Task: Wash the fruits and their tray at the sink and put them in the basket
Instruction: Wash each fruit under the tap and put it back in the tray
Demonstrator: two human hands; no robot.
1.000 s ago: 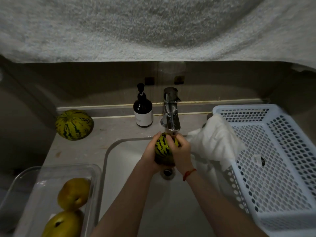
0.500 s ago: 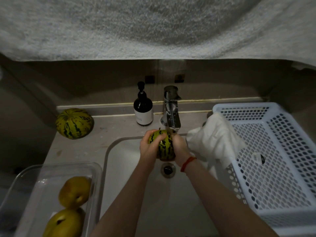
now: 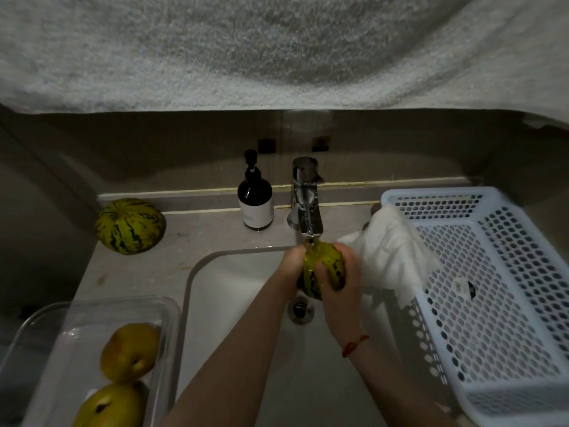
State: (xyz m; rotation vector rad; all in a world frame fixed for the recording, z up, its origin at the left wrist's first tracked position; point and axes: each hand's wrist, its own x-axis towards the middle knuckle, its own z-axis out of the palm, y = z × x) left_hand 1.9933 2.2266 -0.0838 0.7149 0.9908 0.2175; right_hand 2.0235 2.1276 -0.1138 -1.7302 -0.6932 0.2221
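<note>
Now you clasp the melon (image 3: pixel 326 269) with both hands, left hand (image 3: pixel 291 266) and right hand (image 3: pixel 341 282), at centre frame under the tap (image 3: pixel 306 208), so water reaches it; the basket (image 3: pixel 523 392) waits at right.

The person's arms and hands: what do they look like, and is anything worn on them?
Both forearms are bare, with no sleeves in view. The right hand has a thin red string bracelet at its wrist. The left hand shows no glove, ring or watch.
</note>
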